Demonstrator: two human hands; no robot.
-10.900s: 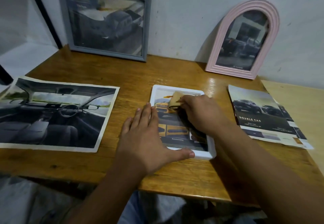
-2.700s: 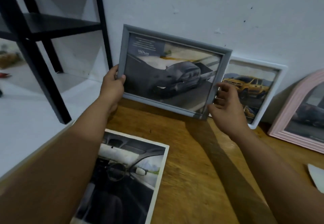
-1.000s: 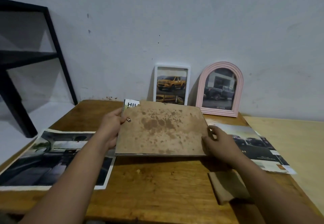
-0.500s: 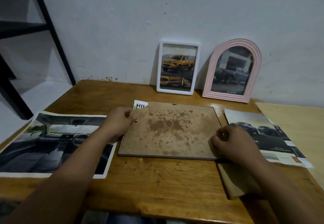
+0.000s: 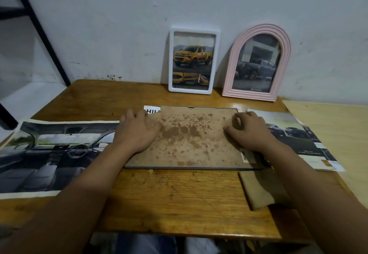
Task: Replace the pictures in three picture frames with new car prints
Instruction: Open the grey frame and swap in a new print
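Grey frame [image 5: 191,140] lay face down mid-table. Left hand [image 5: 137,132] flat on its left edge, right hand [image 5: 250,132] loosely curled on right edge, gripping nothing.

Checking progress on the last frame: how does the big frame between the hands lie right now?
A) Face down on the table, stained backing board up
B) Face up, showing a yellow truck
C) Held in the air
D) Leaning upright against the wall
A: the big frame lies flat on the table, its stained brown backing up, with the left hand and right hand resting on it.
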